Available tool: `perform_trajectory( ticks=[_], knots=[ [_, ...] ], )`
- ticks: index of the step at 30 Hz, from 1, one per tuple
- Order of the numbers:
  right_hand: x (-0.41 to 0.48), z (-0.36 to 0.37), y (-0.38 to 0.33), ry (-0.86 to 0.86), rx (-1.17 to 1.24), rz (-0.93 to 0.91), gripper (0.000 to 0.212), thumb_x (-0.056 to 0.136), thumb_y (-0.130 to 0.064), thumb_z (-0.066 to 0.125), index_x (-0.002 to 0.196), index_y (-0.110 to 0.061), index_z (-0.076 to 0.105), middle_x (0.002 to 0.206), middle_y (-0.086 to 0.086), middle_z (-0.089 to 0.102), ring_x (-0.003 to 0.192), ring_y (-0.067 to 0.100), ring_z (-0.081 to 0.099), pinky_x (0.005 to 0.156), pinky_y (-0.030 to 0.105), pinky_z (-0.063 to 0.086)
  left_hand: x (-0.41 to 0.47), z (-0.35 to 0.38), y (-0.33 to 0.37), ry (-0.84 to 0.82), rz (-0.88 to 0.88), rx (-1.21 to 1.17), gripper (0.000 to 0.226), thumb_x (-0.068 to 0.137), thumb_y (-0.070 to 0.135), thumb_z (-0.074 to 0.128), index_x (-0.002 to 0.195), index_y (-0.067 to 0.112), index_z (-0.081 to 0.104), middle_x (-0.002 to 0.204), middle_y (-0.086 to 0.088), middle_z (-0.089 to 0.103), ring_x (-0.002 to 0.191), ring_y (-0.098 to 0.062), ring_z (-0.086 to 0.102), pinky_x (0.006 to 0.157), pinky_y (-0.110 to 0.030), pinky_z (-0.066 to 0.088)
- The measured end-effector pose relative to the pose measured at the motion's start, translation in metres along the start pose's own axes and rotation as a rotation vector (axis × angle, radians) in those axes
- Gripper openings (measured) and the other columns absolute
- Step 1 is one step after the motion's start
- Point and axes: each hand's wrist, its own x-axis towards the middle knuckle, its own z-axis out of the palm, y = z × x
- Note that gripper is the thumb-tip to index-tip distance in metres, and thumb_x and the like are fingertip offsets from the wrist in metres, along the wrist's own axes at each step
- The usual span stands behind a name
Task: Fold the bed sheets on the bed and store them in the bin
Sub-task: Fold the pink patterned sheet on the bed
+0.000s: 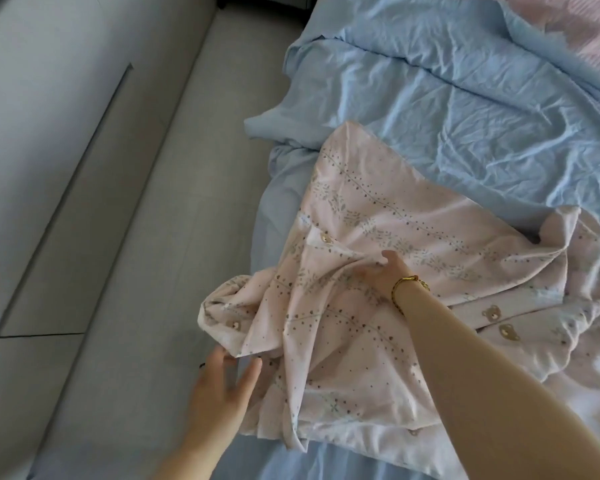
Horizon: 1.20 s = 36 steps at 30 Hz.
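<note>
The right hand (385, 268), with a gold bracelet (407, 287) at the wrist, has its fingers curled into a bunched fold near the middle of the pink bear-print sheet (378, 209) and grips it. The left hand (222, 379) is open with straight, spread fingers at the sheet's crumpled left corner; contact cannot be confirmed. The sheet lies rumpled on a light-blue duvet (465, 98), with grey floor (118, 271) to the sheet's left.
</note>
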Motion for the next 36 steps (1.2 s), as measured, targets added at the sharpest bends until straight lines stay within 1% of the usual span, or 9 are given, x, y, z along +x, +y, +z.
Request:
perform_trajectory(
  ticks=[3,7,13,17,20,23,27,32,36],
  knots=[
    [-0.006,-0.011,-0.009,-0.122,-0.133,0.029,0.054,0.089,-0.031,0.058,0.136,-0.013,0.039,0.122,0.008,0.054,0.105,0.024,0.055,0.083,0.027,0.041,0.014,-0.007,0.03,0.262,0.232,0.168,0.102,0.064,0.083,0.039,0.128,0.005,0.044,0.128,-0.01,0.049,0.119,-0.026,0.043,0.098,-0.034,0.031],
    [-0.038,-0.02,-0.025,-0.245,-0.208,-0.212,0.014,0.093,-0.017,0.051,0.099,-0.01,0.06,0.065,-0.004,0.057,0.055,0.007,0.048,0.053,0.017,0.039,0.038,-0.003,0.08,0.005,0.228,0.311,0.141,0.036,0.094,0.042,0.148,0.018,0.004,0.15,-0.005,0.022,0.137,-0.019,0.014,0.114,-0.044,0.012],
    [-0.114,-0.047,-0.028,-0.249,-0.151,-0.591,0.019,0.082,-0.009,0.065,0.072,-0.022,0.056,0.073,-0.009,0.052,0.067,0.003,0.049,0.065,0.014,0.042,0.052,0.006,0.128,-0.416,0.194,-0.172,0.094,0.053,0.025,0.087,0.128,0.026,0.032,0.103,0.012,0.054,0.105,-0.016,0.056,0.077,-0.02,0.051],
    [-0.148,-0.051,-0.012,-0.278,-0.099,-0.67,0.024,0.081,-0.003,0.066,0.104,-0.003,0.063,0.097,0.003,0.056,0.089,0.015,0.055,0.084,0.028,0.047,0.031,-0.013,0.149,-0.728,0.226,-0.019,0.085,0.02,0.045,0.091,0.095,0.026,0.056,0.073,0.022,0.069,0.073,0.008,0.063,0.06,-0.006,0.048],
    [-0.164,-0.049,0.004,-0.259,-0.096,-0.693,0.023,0.083,-0.003,0.064,0.105,0.001,0.064,0.094,0.012,0.061,0.078,0.002,0.053,0.076,0.021,0.046,0.011,-0.013,0.155,-0.597,0.3,0.199,0.038,0.063,0.011,0.083,0.082,0.03,0.056,0.063,0.028,0.063,0.072,0.008,0.058,0.058,0.002,0.041],
    [-0.163,-0.054,0.023,-0.24,-0.198,-0.615,0.044,0.079,-0.024,0.071,0.119,-0.017,0.055,0.104,0.0,0.059,0.091,0.002,0.054,0.087,0.019,0.043,-0.008,-0.02,0.154,-0.552,0.342,0.252,0.052,0.048,0.04,0.079,0.094,0.034,0.054,0.095,0.028,0.055,0.088,0.009,0.052,0.069,0.0,0.038],
    [-0.143,-0.063,0.059,-0.232,-0.731,-0.353,0.061,0.081,-0.044,0.063,0.134,-0.026,0.038,0.132,-0.005,0.05,0.128,0.015,0.038,0.116,0.04,0.008,-0.024,-0.034,0.149,-0.533,0.24,0.096,0.049,0.046,0.055,0.074,0.087,0.031,0.063,0.075,0.02,0.07,0.078,0.001,0.065,0.072,-0.019,0.047],
    [-0.115,-0.071,0.063,0.016,-0.293,-0.325,0.019,0.087,-0.027,0.06,0.102,-0.02,0.052,0.095,0.001,0.059,0.096,0.02,0.056,0.082,0.027,0.041,-0.004,-0.015,0.139,-0.122,0.082,-0.168,0.01,0.084,0.034,0.062,0.086,0.025,0.062,0.082,0.003,0.066,0.087,-0.021,0.063,0.067,-0.026,0.045],
    [-0.096,-0.072,0.055,0.246,-0.307,-0.342,0.059,0.088,-0.028,0.057,0.14,-0.023,0.029,0.138,0.0,0.044,0.13,0.019,0.037,0.111,0.032,0.021,0.031,0.005,0.115,0.101,-0.003,-0.028,0.056,0.088,0.023,0.06,0.136,0.007,0.035,0.131,-0.011,0.048,0.119,-0.029,0.048,0.087,-0.032,0.038]
  ],
)
